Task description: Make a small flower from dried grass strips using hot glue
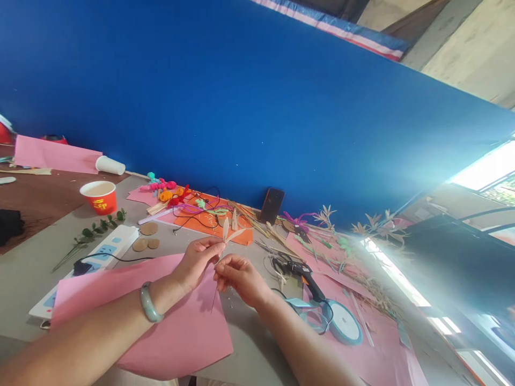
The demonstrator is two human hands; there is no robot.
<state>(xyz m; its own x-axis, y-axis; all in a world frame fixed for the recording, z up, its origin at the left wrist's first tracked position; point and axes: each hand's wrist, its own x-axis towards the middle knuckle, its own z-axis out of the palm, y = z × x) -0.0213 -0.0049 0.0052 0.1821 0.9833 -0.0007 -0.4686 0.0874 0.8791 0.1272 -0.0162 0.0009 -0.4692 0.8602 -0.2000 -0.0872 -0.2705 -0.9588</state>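
Stem (213, 302) is partly hidden by the right hand (240, 277).

Craft workshop table (248, 324), glue gun (306, 272), ribbon spool (345, 320), pink paper sheet (173, 335), power strip (116, 241), blue partition (241, 107) behind

Bright overall; the left hand (200, 258) and right hand (240, 276) are catching soft, diffuse light and showing fairly sharp. Daylight is entering from far right of them, where an opening (486, 162) is burning out to white. Glare is spreading from there as milky haze, paling the near end of the blue panel (225, 96) and veiling the dried sprigs (376, 228). Left of the hands, the panel is reading deeper blue. Faint shadows are falling below them, on the pink sheet (173, 321) and bench (251, 338). Far right, shapes are smearing and stretching. Left forearm (94, 332) is broadening toward the lower corner: wide-lens distortion.
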